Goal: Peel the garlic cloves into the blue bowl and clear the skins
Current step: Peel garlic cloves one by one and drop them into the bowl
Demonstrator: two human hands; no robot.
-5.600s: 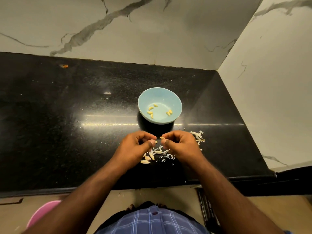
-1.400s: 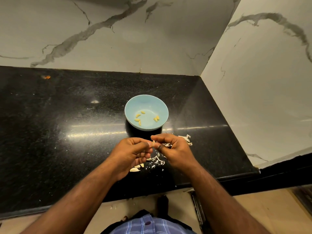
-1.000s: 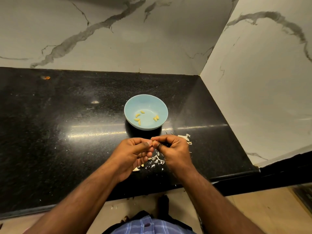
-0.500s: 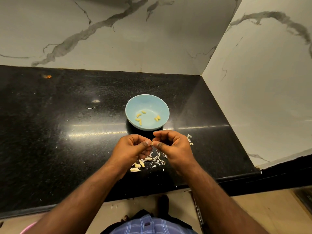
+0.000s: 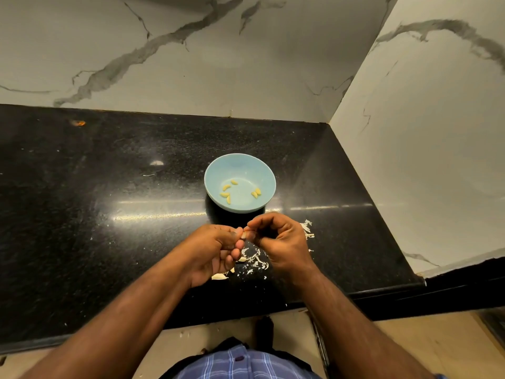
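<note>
A blue bowl (image 5: 262, 176) stands on the black counter (image 5: 109, 214) with several peeled yellow garlic cloves (image 5: 226, 194) inside. Just in front of it my left hand (image 5: 216, 250) and my right hand (image 5: 278, 242) meet, both pinching one small garlic clove (image 5: 244, 236) between thumb and fingertips. Below the hands lie white garlic skins (image 5: 255, 262) and an unpeeled clove (image 5: 218, 276), partly hidden by my left hand. More skins (image 5: 307, 228) lie to the right of my right hand.
Marble walls close the counter at the back and the right, forming a corner. The counter's front edge runs just below my wrists. A small orange speck (image 5: 78, 122) sits far left near the back wall.
The hands have stayed together in front of the bowl, working the same clove with small finger shifts. The view has drifted slightly. The bowl's contents are unchanged.
</note>
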